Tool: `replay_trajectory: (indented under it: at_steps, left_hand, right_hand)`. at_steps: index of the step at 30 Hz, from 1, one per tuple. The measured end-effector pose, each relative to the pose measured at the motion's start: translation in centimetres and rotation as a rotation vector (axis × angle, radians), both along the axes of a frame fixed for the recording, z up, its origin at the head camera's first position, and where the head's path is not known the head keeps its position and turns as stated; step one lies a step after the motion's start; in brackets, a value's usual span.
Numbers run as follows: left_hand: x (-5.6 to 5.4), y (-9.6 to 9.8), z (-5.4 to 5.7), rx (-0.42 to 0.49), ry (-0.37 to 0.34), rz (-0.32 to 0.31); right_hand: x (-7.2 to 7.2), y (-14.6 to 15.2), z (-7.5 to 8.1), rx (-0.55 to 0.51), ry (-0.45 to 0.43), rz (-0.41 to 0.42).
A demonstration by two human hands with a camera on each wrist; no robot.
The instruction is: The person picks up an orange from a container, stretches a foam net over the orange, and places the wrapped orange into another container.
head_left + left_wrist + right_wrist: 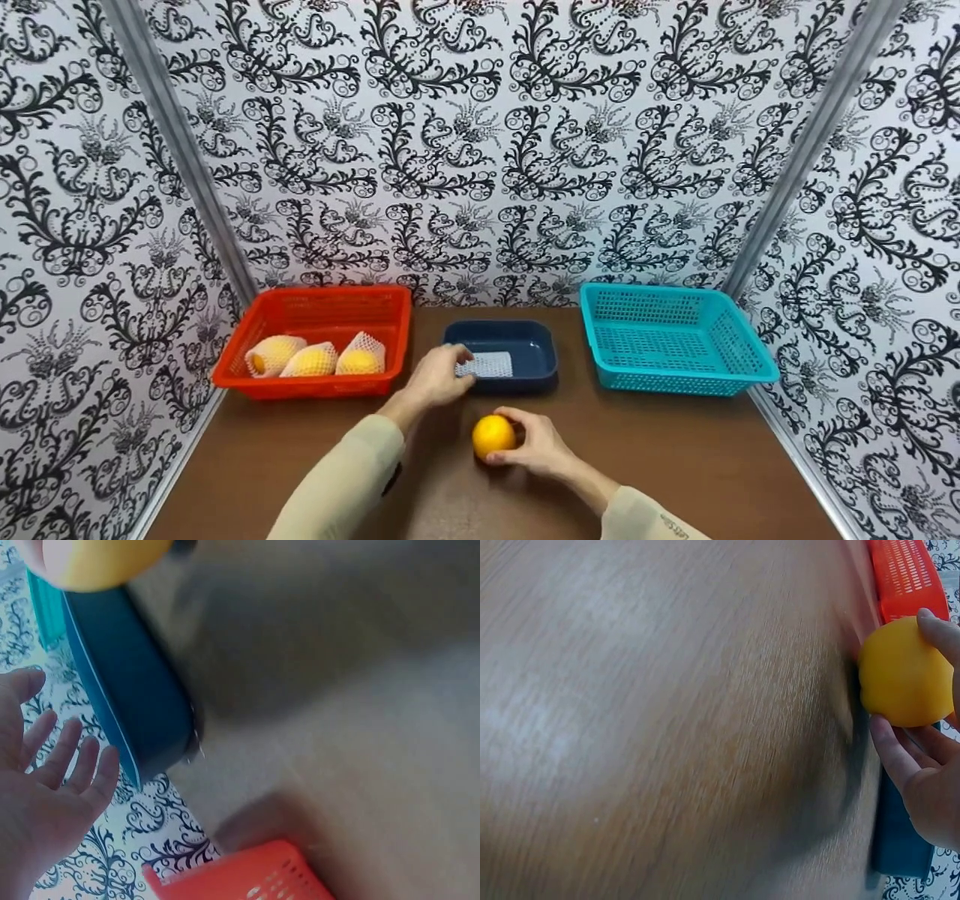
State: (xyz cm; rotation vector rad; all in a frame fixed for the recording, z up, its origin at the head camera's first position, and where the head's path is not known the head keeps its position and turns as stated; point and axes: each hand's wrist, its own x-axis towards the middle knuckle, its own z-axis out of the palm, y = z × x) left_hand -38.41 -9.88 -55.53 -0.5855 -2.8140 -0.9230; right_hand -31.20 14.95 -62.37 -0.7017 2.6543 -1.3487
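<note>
My right hand (541, 448) holds an orange (493, 438) above the brown table, in front of the dark blue tray (517, 387). In the right wrist view, the thumb and fingers of that hand (934, 795) grip the orange (901, 675) from opposite sides. At the tray's left end is my left hand (439, 376), its fingers over the rim beside a white foam net (493, 364) lying inside. The left wrist view shows this hand (52, 791) with loosely bent, spread fingers and nothing between them.
A red basket (315, 387) at the left contains three yellow fruits in white foam nets (313, 361). At the right stands a turquoise basket (679, 381) with perforated sides. Patterned walls (480, 150) enclose the table (720, 465) at the back and both sides.
</note>
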Motion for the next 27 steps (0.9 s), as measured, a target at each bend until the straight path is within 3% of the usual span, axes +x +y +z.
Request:
replay_trajectory:
  at_steps: [6,12,23,27]
  left_hand:
    - [-2.4,0.3,0.6,-0.08,-0.015,0.07]
    - [-4.0,1.2,0.8,-0.154,-0.02,0.077]
    - [-6.5,3.0,-0.7,-0.246,-0.03,0.083]
    - [-7.1,3.9,-1.1,-0.287,-0.078,0.113]
  right_hand:
    - [0.0,0.0,-0.1,-0.019,-0.018,0.004]
    - [0.0,0.0,-0.1,-0.014,-0.007,-0.006]
    - [0.2,0.1,-0.1,-0.04,-0.022,-0.026]
    - [0.2,0.3,-0.2,-0.053,-0.04,-0.027]
